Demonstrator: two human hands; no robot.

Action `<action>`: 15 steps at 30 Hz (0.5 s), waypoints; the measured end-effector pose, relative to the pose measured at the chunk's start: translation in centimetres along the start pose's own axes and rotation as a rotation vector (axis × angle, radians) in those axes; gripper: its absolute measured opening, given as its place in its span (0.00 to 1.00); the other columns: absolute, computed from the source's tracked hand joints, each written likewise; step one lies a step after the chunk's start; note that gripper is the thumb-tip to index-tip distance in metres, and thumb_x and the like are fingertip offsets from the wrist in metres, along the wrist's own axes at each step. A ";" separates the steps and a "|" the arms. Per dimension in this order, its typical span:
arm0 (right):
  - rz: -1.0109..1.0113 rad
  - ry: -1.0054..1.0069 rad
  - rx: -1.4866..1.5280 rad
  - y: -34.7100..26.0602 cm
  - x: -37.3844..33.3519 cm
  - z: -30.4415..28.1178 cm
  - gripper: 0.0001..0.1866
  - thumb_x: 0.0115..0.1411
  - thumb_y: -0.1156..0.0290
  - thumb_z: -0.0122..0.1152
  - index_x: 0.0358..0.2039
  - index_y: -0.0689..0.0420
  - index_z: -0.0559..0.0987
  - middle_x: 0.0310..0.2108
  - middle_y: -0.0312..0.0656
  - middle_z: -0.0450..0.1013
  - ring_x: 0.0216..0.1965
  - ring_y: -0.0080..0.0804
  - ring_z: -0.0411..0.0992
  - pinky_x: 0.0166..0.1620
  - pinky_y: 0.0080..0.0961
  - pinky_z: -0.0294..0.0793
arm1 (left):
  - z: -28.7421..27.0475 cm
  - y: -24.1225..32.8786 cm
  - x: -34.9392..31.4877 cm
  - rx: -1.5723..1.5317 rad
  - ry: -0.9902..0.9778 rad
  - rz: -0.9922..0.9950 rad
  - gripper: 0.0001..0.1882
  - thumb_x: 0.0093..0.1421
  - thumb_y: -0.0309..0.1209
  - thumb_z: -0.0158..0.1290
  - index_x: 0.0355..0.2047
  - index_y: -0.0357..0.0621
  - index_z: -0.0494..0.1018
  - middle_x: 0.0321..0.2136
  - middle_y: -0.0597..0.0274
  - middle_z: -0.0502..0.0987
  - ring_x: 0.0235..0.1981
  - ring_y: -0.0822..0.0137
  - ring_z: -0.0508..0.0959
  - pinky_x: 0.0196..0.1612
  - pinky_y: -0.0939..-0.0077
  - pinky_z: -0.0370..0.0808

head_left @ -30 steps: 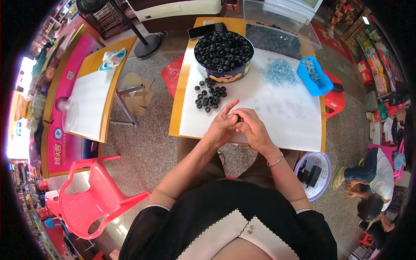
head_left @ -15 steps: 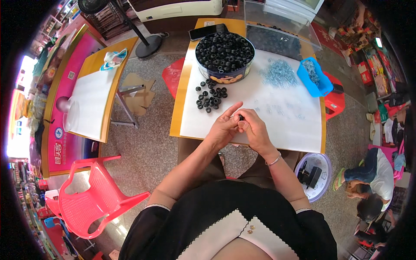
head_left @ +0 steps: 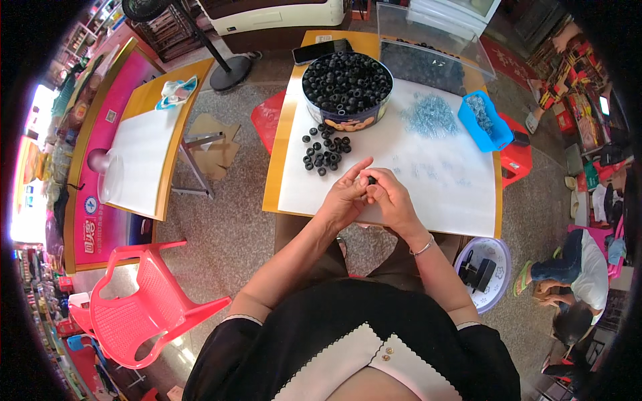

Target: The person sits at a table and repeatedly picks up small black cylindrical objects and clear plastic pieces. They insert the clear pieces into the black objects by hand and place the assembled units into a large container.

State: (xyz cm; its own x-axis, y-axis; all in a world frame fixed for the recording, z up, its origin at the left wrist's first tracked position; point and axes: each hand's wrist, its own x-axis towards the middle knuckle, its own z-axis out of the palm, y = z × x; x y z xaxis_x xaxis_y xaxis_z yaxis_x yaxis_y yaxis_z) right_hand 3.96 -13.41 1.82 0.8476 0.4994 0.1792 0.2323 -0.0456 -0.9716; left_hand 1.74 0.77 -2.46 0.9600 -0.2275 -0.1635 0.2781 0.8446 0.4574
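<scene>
Head view: black pieces [head_left: 334, 158] on white-topped table [head_left: 455, 204], speckled floor [head_left: 231, 234] around

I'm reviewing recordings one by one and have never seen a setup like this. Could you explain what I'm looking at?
There is no machine here: a person works with two bare hands. The view comes from a wide fisheye camera worn on the head and looking down, so straight edges bend and left in the picture is the person's left.

On the white-covered table stands a round tub heaped with small black pieces, with more loose black pieces in front. To the right lie a pile of tiny clear-bluish pieces and a blue tray.

The left hand and right hand meet near the table's front edge, with one small black piece at the right fingertips. The left hand's exact grip is unclear.
</scene>
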 end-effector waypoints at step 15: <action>-0.220 0.527 -0.960 -3.1 23.3 -20.3 0.19 0.55 0.62 0.56 0.47 0.53 0.75 0.40 0.48 0.75 0.41 0.43 0.73 0.45 0.35 0.70 | 1.2 0.4 0.2 0.160 -0.027 -0.024 0.25 0.62 0.31 0.49 0.56 0.36 0.56 0.44 0.49 0.72 0.38 0.66 0.74 0.43 0.72 0.72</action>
State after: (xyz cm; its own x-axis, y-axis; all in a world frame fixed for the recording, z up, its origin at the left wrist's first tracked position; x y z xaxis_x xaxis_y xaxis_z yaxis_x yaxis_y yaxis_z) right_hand 32.71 -19.18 12.12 0.7861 0.1595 0.5971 0.4811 -0.7644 -0.4292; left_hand 2.03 0.51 -1.30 0.9530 -0.2615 -0.1530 0.3005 0.7513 0.5876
